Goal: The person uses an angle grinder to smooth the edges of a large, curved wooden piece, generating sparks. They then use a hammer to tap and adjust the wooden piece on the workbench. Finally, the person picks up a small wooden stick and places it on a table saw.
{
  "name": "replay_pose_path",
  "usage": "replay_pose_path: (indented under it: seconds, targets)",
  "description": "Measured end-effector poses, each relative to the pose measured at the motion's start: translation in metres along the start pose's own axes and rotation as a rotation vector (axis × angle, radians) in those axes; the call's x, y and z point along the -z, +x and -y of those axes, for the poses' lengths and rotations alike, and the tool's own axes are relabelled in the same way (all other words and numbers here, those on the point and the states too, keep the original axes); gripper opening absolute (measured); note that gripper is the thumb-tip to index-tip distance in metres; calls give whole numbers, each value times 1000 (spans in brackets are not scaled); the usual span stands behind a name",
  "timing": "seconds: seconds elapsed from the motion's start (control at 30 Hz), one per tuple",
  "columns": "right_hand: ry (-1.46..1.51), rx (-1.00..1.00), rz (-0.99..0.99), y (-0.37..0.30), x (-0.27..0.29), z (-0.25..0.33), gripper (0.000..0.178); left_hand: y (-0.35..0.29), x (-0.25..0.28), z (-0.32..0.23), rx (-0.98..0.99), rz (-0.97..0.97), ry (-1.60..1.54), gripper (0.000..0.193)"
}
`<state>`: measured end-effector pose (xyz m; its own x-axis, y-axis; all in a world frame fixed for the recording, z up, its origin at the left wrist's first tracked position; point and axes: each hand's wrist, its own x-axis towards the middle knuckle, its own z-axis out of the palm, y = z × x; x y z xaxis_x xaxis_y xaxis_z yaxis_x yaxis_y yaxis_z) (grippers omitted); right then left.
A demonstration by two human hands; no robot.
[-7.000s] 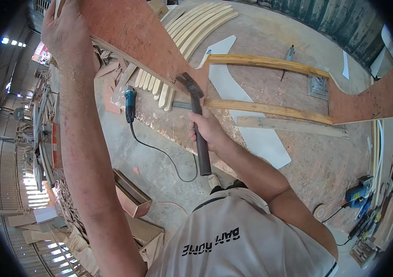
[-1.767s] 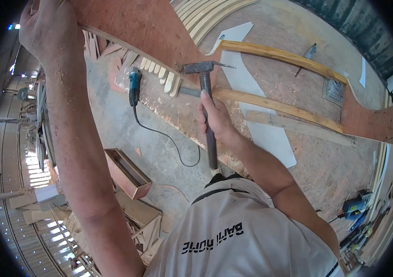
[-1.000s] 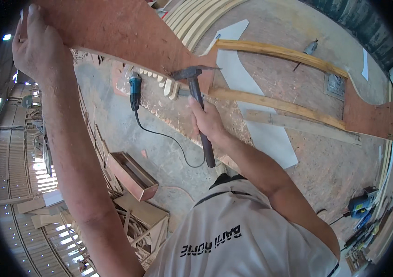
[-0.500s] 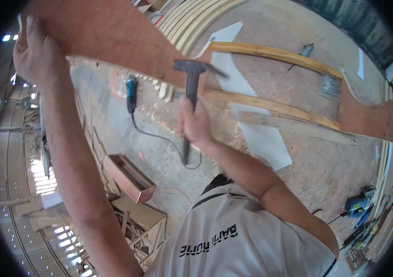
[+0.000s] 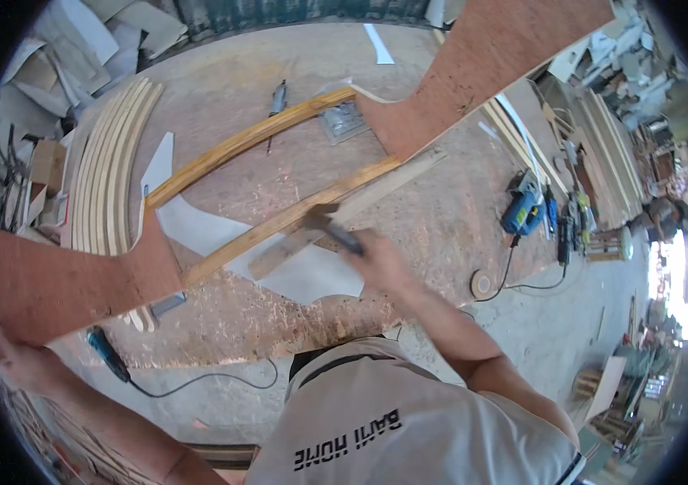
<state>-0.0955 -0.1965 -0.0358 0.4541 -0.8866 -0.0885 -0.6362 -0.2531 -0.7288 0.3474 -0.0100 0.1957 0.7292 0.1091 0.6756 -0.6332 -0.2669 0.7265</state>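
My right hand [image 5: 382, 260] is wrapped round the handle of a hammer [image 5: 336, 229], held over the middle of the workbench. Its dark head hangs above a curved wooden strip [image 5: 287, 220] and a loose pale board [image 5: 384, 192]. My left hand [image 5: 25, 365] grips the lower edge of a reddish plywood panel [image 5: 69, 283] at the far left; its fingers are partly lost in the dark rim. That panel meets the near ends of two curved wooden rails, the farther rail [image 5: 239, 152] among them. At their other ends stands a second reddish plywood panel [image 5: 501, 69].
White cut sheets [image 5: 295, 271] lie under the frame. Several curved wooden strips [image 5: 109, 174] are stacked at the left. A blue jigsaw [image 5: 524, 208] and a tape roll [image 5: 482, 283] lie at the right. A corded teal tool [image 5: 107, 352] sits at the near left edge; its cord hangs down.
The view has swung to the right, bringing the whole wooden frame and the right panel into sight. The hammer has gone from upright to tilted over the near rail. My left hand stays at the panel.
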Motion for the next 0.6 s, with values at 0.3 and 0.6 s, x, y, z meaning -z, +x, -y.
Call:
replay_pose_path:
  seconds: [0.3, 0.6]
  targets:
    - [-393, -73, -303, -2, 128, -11, 32, -90, -38, 46, 299, -47, -108, 57]
    - [-1036, -127, -69, 59, 199, -42, 41, -86, -34, 69, 108, -62, 108, 35]
